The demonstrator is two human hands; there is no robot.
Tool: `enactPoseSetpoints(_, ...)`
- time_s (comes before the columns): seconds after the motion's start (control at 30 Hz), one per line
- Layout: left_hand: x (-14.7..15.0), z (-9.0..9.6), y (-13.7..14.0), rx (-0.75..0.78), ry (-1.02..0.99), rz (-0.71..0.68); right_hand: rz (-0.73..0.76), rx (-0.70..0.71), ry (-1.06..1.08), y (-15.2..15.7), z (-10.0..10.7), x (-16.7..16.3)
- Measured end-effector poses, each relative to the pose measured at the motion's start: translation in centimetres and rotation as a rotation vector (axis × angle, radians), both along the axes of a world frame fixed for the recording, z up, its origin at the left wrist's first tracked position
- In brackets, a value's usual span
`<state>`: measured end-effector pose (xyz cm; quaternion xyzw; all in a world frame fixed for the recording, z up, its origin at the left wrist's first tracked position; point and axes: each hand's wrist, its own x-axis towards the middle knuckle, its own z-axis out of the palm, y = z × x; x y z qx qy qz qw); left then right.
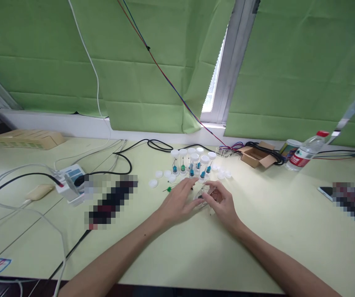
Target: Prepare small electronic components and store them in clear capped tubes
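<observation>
My right hand curls its fingers around a small clear plastic tube lying low over the table. My left hand is beside it, fingers stretched out and thumb apart, the thumb tip close to the tube. Whether that thumb touches the tube I cannot tell. Just beyond both hands stand several clear tubes with white caps, holding blue- and green-hubbed needles. A green-hubbed needle lies loose left of my left hand. Several loose white caps lie flat on the table, and more white caps lie right of the tubes.
On the pale table, an open cardboard box and a water bottle stand back right. A phone lies far right. Leftward are a power strip, black cable, white cords and a yellowish box. Green blinds hang behind.
</observation>
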<state>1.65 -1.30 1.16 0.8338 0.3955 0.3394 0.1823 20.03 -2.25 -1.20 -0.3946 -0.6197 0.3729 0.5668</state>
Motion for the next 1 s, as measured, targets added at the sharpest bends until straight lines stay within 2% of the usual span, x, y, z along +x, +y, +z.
enactPoseSetpoints(0.1,-0.7,0.3,1.3,0.137,-0.014,0.142,-0.021,0.000,-0.016,0.1,0.0,0.1)
enactPoseSetpoints(0.27,-2.6,0.4,3.3,0.202,0.036,0.425,-0.025,0.029,-0.118,0.0,0.3,0.0)
enactPoseSetpoints(0.4,-3.9,0.2,4.3,0.138,0.214,0.588,-0.027,0.034,-0.220,-0.1,0.3,-0.1)
enactPoseSetpoints(0.57,-4.5,0.1,4.7,-0.031,0.504,0.807,-0.044,-0.010,-0.316,0.2,0.0,-0.2)
enactPoseSetpoints(0.8,-4.7,-0.1,4.9,-0.225,0.626,0.837,-0.017,-0.041,-0.375,0.4,-0.6,-0.4)
enactPoseSetpoints(1.0,-4.6,0.3,4.6,-0.220,0.684,0.805,0.016,-0.042,-0.396,0.5,-0.8,-0.4)
